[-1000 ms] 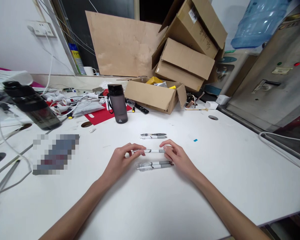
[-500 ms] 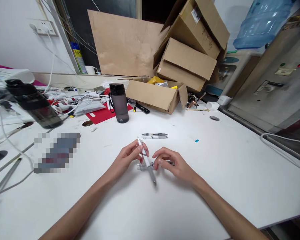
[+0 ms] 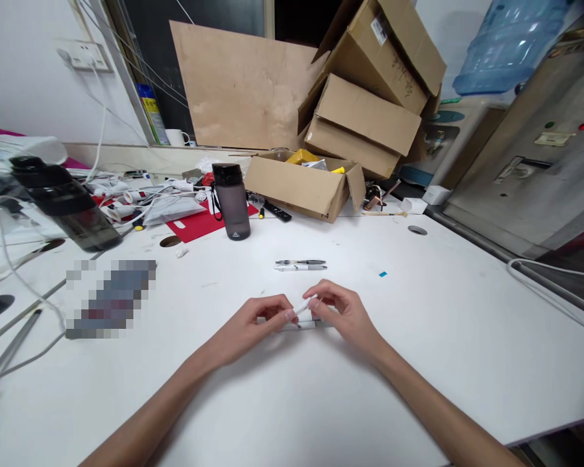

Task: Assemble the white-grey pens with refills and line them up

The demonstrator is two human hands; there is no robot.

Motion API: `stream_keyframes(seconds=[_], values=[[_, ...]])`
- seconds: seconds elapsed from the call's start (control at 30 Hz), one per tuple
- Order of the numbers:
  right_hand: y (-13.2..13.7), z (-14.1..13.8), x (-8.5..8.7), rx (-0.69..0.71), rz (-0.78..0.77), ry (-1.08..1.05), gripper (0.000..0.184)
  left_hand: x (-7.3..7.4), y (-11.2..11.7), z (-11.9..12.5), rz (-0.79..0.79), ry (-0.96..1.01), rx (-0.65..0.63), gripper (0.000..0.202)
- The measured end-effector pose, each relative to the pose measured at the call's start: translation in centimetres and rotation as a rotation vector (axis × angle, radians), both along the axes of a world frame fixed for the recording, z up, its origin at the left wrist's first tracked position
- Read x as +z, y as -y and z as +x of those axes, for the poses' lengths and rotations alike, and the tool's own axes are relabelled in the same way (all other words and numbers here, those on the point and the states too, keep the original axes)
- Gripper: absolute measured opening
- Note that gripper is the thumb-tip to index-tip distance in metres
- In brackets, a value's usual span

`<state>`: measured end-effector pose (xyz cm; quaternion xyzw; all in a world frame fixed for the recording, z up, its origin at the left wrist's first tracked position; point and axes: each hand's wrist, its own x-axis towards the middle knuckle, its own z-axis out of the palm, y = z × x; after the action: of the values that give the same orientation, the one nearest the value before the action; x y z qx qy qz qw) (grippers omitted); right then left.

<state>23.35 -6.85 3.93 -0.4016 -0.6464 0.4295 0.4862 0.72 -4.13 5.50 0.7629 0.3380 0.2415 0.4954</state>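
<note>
In the middle of the desk my left hand (image 3: 267,318) and my right hand (image 3: 338,310) come close together. Between their fingertips slants a short visible length of a white pen (image 3: 305,305). The right thumb and fingers pinch its upper end; the left thumb and forefinger close on its lower end. Whether it is a whole pen or only part of one is hidden by the fingers. Just beneath the hands another white pen (image 3: 302,326) lies flat, partly covered. Farther back, a clear-and-black pen (image 3: 300,262) and a white-and-grey pen (image 3: 300,267) lie side by side.
A dark water bottle (image 3: 233,204) stands behind the pens, with an open cardboard box (image 3: 296,185) beside it. To the left are a blurred-out flat object (image 3: 117,295), a tilted black bottle (image 3: 65,204) and cables. A small blue scrap (image 3: 383,274) lies right.
The pen that slanted from my left hand no longer points towards me. My left hand has lowered, and both hands now meet on a white pen. Another white pen shows flat beneath them.
</note>
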Motion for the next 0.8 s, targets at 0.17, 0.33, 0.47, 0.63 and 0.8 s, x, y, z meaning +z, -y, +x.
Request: stream_keyframes(seconds=[0.17, 0.33, 0.47, 0.63, 0.8], values=[[-0.8, 1.0, 0.4, -0.184, 0.063, -0.127, 0.018, 0.1, -0.3, -0.3, 0.037, -0.011, 0.054, 0.037], [-1.2, 1.5, 0.5, -0.270, 0.039, -0.189, 0.022, -0.1, -0.4, -0.2, 0.048, -0.015, 0.069, 0.036], [-1.3, 1.4, 0.4, -0.279, 0.027, -0.265, 0.023, -0.2, -0.6, -0.2, 0.058, -0.009, 0.088, 0.035], [-1.4, 1.6, 0.7, -0.292, 0.019, -0.391, 0.024, -0.2, -0.6, -0.3, 0.063, -0.027, 0.128, 0.037], [-1.9, 2.7, 0.9, -0.270, -0.014, -0.685, 0.017, -0.6, -0.9, -0.4, 0.081, -0.026, 0.188, 0.037]])
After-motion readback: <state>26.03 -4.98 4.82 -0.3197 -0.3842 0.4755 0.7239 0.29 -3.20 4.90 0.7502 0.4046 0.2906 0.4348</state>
